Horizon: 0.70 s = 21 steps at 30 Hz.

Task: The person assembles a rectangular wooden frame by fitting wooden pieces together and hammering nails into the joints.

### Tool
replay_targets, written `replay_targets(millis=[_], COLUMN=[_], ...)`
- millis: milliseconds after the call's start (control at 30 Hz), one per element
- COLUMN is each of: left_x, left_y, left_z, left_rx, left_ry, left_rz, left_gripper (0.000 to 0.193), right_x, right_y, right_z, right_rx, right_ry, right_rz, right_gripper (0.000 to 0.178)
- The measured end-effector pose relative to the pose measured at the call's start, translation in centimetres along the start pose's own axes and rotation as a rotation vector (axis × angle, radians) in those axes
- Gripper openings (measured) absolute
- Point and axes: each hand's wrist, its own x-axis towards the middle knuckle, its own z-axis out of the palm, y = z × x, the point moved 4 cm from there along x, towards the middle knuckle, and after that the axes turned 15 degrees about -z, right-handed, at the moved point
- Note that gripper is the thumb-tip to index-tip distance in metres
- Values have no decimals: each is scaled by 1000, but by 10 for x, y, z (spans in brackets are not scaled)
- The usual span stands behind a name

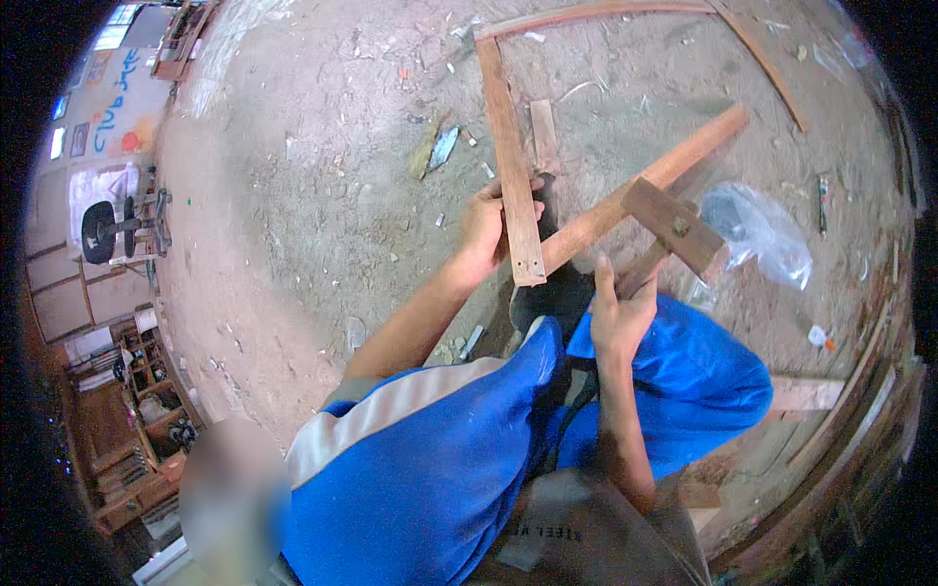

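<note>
My left hand (486, 232) is closed round a long wooden bar (506, 146), with its fingertips showing at the bar's right edge. Small dark holes mark the bar's near end, where a second wooden bar (674, 168) meets it at an angle and slants away to the right. In my right hand (623, 317) is a wooden mallet, gripped by its handle (642, 272). Its blocky head (676, 229) is over the slanting bar and hides part of it. The far end of the first bar meets another wooden strip (596, 14).
A thin wooden strip (767, 68) angles down at the far right. Right of the mallet lies a clear plastic bag (757, 234). A short wood piece (543, 125) and scraps lie on the dirt floor. To the left are an office chair (112, 230) and a wooden shelf unit (147, 391).
</note>
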Motion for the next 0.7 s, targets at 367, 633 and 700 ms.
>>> replay_targets(millis=[367, 633, 700], left_x=[3, -7, 8], left_y=[41, 34, 51], left_z=[15, 27, 32], left_rx=[42, 21, 162], left_ry=[44, -2, 53], left_rz=[117, 282, 372], left_gripper=[33, 26, 29], right_x=[89, 72, 84], right_y=[-39, -9, -12], right_z=[21, 35, 36], right_rx=[-385, -255, -292], right_ry=[-566, -553, -511], right_rz=[-333, -157, -343], right_gripper=[31, 29, 29])
